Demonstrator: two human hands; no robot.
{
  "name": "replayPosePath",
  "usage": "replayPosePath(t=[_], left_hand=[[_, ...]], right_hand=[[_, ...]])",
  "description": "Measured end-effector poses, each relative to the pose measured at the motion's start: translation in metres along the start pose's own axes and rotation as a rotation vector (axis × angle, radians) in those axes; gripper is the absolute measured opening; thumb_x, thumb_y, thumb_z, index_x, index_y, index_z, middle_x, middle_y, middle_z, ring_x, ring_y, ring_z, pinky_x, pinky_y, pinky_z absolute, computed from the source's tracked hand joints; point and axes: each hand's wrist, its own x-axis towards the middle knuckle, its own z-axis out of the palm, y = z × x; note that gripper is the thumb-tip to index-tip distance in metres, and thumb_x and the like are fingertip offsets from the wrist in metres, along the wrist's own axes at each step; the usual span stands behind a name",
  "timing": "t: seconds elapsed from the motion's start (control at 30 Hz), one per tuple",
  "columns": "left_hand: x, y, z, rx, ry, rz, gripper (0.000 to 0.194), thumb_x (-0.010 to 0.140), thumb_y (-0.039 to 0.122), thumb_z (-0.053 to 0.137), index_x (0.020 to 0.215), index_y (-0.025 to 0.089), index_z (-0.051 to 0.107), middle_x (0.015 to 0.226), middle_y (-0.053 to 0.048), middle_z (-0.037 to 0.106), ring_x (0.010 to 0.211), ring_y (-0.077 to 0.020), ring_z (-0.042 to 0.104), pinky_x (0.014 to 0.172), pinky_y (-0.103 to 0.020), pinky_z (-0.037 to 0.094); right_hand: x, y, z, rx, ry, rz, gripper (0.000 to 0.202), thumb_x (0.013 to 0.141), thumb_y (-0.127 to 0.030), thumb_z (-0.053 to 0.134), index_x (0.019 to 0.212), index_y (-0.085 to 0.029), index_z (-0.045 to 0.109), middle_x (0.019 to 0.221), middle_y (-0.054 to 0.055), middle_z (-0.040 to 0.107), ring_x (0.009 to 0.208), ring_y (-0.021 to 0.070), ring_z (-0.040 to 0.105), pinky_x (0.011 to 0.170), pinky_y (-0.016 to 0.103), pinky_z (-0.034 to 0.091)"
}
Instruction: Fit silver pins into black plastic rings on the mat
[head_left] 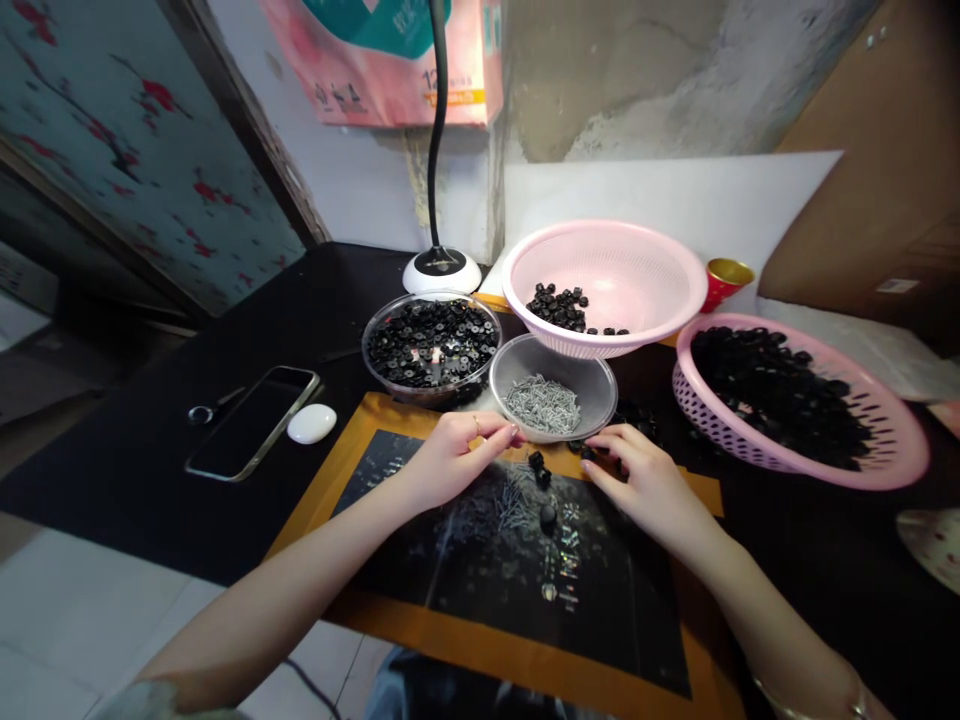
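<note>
My left hand is closed in a pinch at the front of the clear bowl of screws; anything between its fingertips is too small to make out. To its right, my right hand has its thumb and fingertips around a small black plastic part. Between the hands, a few more black parts sit on the dark printed mat. A loose pile of silver screws lies just below them, beside a round black piece.
Behind the hands stand a clear dish of black discs, a pink basin with black parts, and a lamp base. A full pink basket is at right, near a red cup. Left lie a phone and a white oval case.
</note>
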Motion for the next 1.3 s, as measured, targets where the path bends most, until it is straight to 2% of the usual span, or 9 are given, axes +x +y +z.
replayPosePath(t=[0.17,0.37,0.5,0.67,0.77,0.87,0.97,1.07,1.3], left_hand=[[0.0,-0.004,0.003,-0.008,0.018,-0.027,0.031,0.092,0.032,0.047,0.089,0.013,0.071,0.087,-0.007,0.072,0.079,-0.0163,0.067,0.071,-0.023,0.052],[0.002,-0.003,0.003,-0.006,0.006,-0.036,0.031,0.092,0.031,0.046,0.087,0.012,0.07,0.088,-0.007,0.071,0.08,-0.0162,0.066,0.072,-0.023,0.051],[0.001,-0.002,0.004,0.01,0.014,-0.033,0.03,0.091,0.03,0.047,0.085,0.012,0.071,0.086,-0.006,0.072,0.079,-0.0164,0.066,0.07,-0.023,0.052],[0.001,-0.001,0.003,0.017,0.017,-0.016,0.031,0.091,0.03,0.046,0.085,0.013,0.071,0.084,-0.006,0.072,0.078,-0.0165,0.067,0.069,-0.023,0.052],[0.001,-0.002,0.004,0.033,0.008,-0.022,0.031,0.091,0.03,0.047,0.085,0.013,0.071,0.084,-0.007,0.072,0.078,-0.017,0.067,0.07,-0.023,0.052],[0.0,-0.003,0.005,0.04,0.001,-0.014,0.029,0.091,0.029,0.047,0.086,0.013,0.071,0.087,-0.007,0.072,0.08,-0.0173,0.066,0.073,-0.024,0.051],[0.0,-0.005,0.006,0.054,-0.011,0.013,0.029,0.091,0.028,0.046,0.087,0.013,0.07,0.087,-0.007,0.072,0.08,-0.0168,0.065,0.075,-0.024,0.05],[-0.001,-0.006,0.006,0.062,-0.015,0.016,0.029,0.092,0.028,0.046,0.087,0.013,0.07,0.088,-0.007,0.072,0.08,-0.0166,0.065,0.074,-0.024,0.05],[-0.001,-0.005,0.006,0.062,-0.022,0.012,0.029,0.092,0.028,0.046,0.089,0.013,0.07,0.088,-0.007,0.072,0.082,-0.0169,0.065,0.076,-0.025,0.049]], right_hand=[[0.0,-0.004,0.0,-0.004,-0.003,-0.004,0.027,0.084,-0.026,0.054,0.109,-0.018,0.06,0.101,0.011,0.062,0.083,0.0237,0.063,0.073,0.037,0.051],[-0.001,-0.015,0.003,-0.006,-0.056,-0.031,0.018,0.087,-0.021,0.051,0.1,-0.018,0.063,0.099,0.01,0.062,0.092,0.0237,0.061,0.083,0.039,0.05],[-0.001,-0.018,0.003,-0.023,-0.066,-0.058,0.025,0.087,-0.019,0.049,0.11,-0.018,0.058,0.104,0.01,0.062,0.1,0.0254,0.059,0.089,0.043,0.048],[-0.003,-0.022,0.006,-0.045,-0.115,-0.072,0.028,0.086,-0.015,0.049,0.114,-0.018,0.056,0.103,0.011,0.063,0.098,0.0259,0.06,0.086,0.043,0.05],[-0.005,-0.031,0.01,-0.06,-0.131,-0.083,0.026,0.09,-0.02,0.047,0.114,-0.019,0.056,0.104,0.011,0.063,0.098,0.0256,0.06,0.087,0.043,0.05],[-0.006,-0.042,0.017,-0.107,-0.144,-0.125,0.033,0.093,-0.027,0.043,0.124,-0.019,0.051,0.107,0.011,0.061,0.102,0.0264,0.058,0.089,0.043,0.049],[-0.004,-0.049,0.024,-0.206,-0.184,-0.177,0.039,0.094,-0.028,0.039,0.132,-0.019,0.045,0.106,0.012,0.059,0.098,0.027,0.059,0.082,0.041,0.052],[0.0,-0.048,0.028,-0.251,-0.195,-0.183,0.035,0.095,-0.026,0.036,0.127,-0.019,0.05,0.104,0.012,0.058,0.089,0.0254,0.061,0.074,0.038,0.053],[-0.009,-0.046,0.023,-0.259,-0.166,-0.151,0.028,0.094,-0.022,0.034,0.11,-0.015,0.056,0.1,0.012,0.059,0.088,0.0234,0.061,0.077,0.035,0.051]])
